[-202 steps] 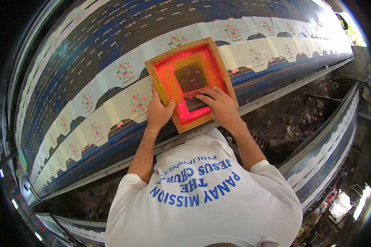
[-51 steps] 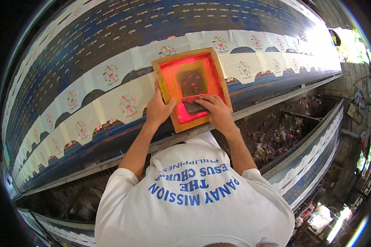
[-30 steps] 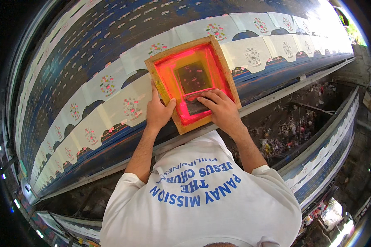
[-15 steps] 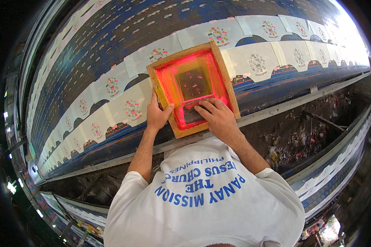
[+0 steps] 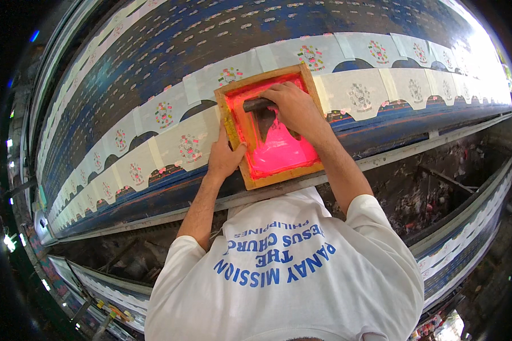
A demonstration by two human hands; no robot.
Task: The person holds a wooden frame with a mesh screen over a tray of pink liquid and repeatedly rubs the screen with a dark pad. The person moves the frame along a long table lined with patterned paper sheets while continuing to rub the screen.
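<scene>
A wooden screen-printing frame [image 5: 285, 178] lies slightly tilted over the row of pale cut pieces on the long table. My left hand [image 5: 225, 157] grips its left side, thumb on top of the rim and fingers along the outer edge. Inside the frame, my right hand [image 5: 296, 109] is closed around a dark squeegee [image 5: 257, 104], which sits in the far half of the screen. Bright pink ink [image 5: 280, 150] is pooled at the near end, narrowing toward the squeegee. Part of the squeegee is hidden under my right hand.
Pale pieces with small printed designs [image 5: 358, 98] run in two rows along the dark blue table [image 5: 210, 51]. A metal rail [image 5: 392, 158] borders its near edge. Beyond that is a littered gap [image 5: 432, 193], with another table of pale pieces [image 5: 455, 256] behind me.
My right hand has moved with the squeegee from the near end of the frame to its far half. A pink ink pool now shows at the near end. My left hand keeps its grip.
</scene>
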